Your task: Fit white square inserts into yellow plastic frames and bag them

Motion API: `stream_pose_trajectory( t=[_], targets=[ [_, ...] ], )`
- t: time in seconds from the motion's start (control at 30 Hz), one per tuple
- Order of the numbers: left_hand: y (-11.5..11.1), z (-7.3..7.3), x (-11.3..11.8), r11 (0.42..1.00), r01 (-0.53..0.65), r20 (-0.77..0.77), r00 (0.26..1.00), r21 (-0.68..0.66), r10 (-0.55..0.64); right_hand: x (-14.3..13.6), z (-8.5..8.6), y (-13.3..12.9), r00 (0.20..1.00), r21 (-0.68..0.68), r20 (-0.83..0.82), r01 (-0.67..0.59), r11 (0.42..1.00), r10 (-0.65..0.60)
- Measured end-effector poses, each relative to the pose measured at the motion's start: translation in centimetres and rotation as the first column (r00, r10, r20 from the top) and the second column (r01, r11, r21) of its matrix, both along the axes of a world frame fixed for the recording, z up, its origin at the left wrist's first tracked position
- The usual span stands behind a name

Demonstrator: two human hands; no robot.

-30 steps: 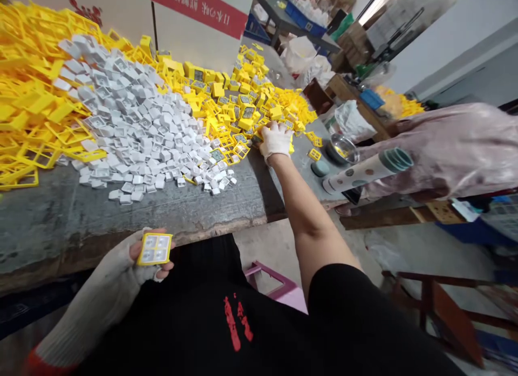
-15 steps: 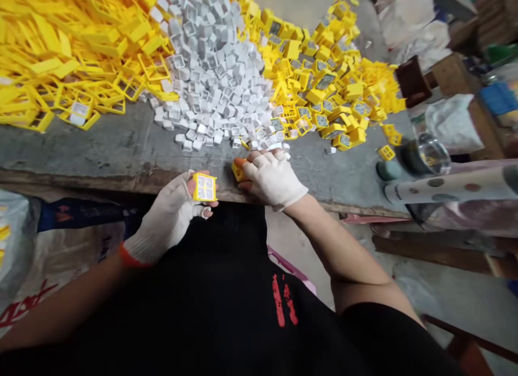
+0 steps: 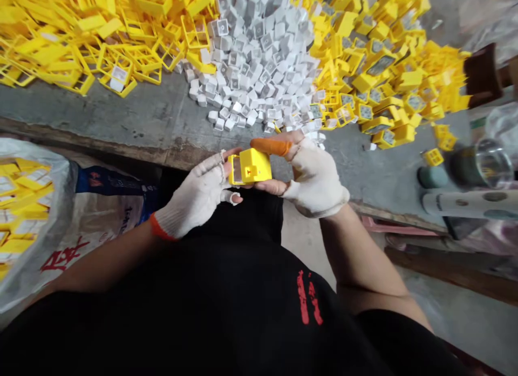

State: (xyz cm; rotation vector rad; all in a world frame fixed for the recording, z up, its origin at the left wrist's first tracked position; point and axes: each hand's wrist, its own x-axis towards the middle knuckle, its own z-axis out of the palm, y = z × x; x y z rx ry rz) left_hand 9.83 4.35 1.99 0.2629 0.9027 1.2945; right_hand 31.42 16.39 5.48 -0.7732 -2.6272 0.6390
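Note:
My left hand [image 3: 196, 192], in a white fingerless glove with an orange cuff, grips a small yellow plastic frame [image 3: 231, 176] with pale pieces in it. My right hand [image 3: 315, 173], gloved likewise and with an orange covering on one finger, pinches a yellow box-shaped cover [image 3: 256, 164] between thumb and finger. The cover meets the frame and hides its right part; whether the two are joined I cannot tell. Beyond my hands, small white cube-like caps [image 3: 251, 68] lie heaped on the grey worktable [image 3: 154, 117].
Yellow frames [image 3: 133, 36] are piled at the left, and yellow housings with grey inserts [image 3: 388, 79] at the right. An open sack [image 3: 60, 203] of yellow and white parts stands below the table's left edge. A clear cup [image 3: 491, 163] stands at the right.
My right hand has lifted the yellow cover off the tabletop and brought it against the frame in my left hand. The view has shifted, showing more of the sack at left.

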Motion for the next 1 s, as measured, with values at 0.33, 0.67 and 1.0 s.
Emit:
stream_pose_trajectory(
  t=[0.33, 0.67, 1.0],
  targets=[
    [-0.1, 0.1, 0.6, 1.0, 0.009, -0.09, 0.996, -0.004, -0.009, -0.1, -0.7, -0.4, 0.999, -0.04, -0.039, -0.023, 0.999, 0.022],
    [-0.7, 1.9, -0.7, 0.989, 0.042, -0.703, 0.708, 0.14, 0.069, -2.1, -3.6, -3.3, 0.941, -0.252, -0.302, 0.074, 0.965, -0.151],
    [-1.7, 2.1, -0.5, 0.975, 0.045, -0.77, 0.622, 0.219, 0.144, -3.3, -3.8, -3.7, 0.775, -0.61, -0.513, -0.027, 0.792, -0.369]
  ],
)
